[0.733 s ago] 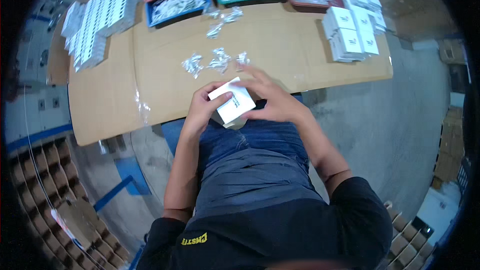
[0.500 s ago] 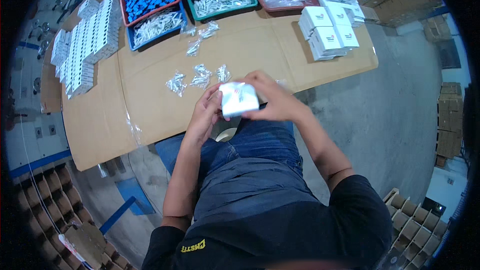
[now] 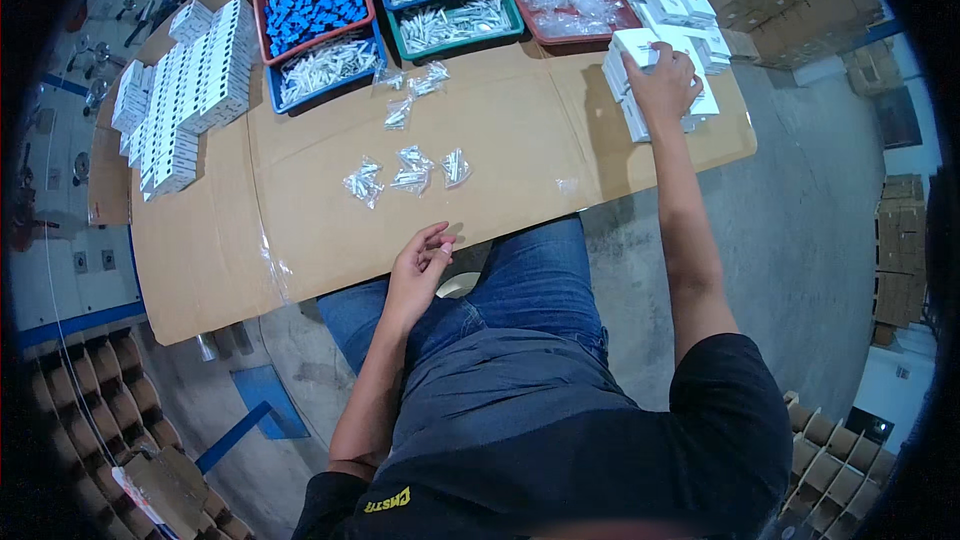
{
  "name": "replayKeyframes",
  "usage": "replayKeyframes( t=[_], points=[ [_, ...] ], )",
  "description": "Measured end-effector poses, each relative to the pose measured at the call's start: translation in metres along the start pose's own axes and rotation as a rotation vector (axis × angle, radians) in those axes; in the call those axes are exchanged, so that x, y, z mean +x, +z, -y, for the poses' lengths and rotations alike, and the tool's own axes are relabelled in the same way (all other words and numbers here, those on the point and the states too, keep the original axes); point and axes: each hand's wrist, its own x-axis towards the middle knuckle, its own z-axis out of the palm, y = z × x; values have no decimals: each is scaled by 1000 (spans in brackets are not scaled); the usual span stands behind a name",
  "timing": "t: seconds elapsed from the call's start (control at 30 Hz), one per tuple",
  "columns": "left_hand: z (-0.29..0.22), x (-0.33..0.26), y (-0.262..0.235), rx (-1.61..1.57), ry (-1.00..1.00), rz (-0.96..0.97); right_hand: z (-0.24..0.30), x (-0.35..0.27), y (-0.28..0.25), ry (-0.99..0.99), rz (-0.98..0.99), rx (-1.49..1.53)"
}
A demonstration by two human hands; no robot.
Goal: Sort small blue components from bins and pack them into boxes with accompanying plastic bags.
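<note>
Head view, bench work. White box stack (image 3: 636, 116) stands at the right end of the cardboard-covered table (image 3: 520, 140), ahead of and to the right of the person; its long run leads away from the near end toward the far edge, leaning slightly left. Single boxes look nearly square on top, so no clear long axis can be read for any one of them. Right hand (image 3: 663, 83) is the nearer by far: arm extended, palm down over the upper boxes at the stack's near end, in contact there. Its thumb lies to the left and its fingers bend over to the right, moderately apart; whether they pinch one box or merely rest on it, cannot tell, as the hand covers the contact. Left hand (image 3: 415, 275) is well apart from the stack, at the table's near edge by the lap: half open, fingers loosely curled, thumb apart from the palm, nothing visible in it. Nearest items to it are three small clear bags of white pieces, lying in a loose row just beyond: left bag (image 3: 363, 181), middle bag (image 3: 411, 171), right bag (image 3: 456, 168). Beyond these, toward the trays, lie further clear bags (image 3: 397, 114), touching neither hand.
</note>
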Motion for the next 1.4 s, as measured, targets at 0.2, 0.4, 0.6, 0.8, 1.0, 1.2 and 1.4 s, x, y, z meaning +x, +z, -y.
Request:
replayKeyframes(
  t=[0.2,0.4,0.6,0.8,1.0,1.2,1.4],
  points=[
    [2,-3,-2,30,11,-47,-1,0,10,7,-48,-110],
    [0,0,-1,6,-4,-33,2,6,16,-86,26,-54],
    [4,2,-2,1,16,-71,-12,6,24,-134,21,-86],
    [-8,2,-32,87,112,-266,64,-23,3,-356,90,539],
    [-5,41,-79,427,299,-610,159,-96,27,-139,565,777],
    [-24,79,-89,393,376,-769,249,-75,71,-32,564,609],
    [-53,181,-69,400,259,-805,275,-78,90,71,475,506]
  ],
)
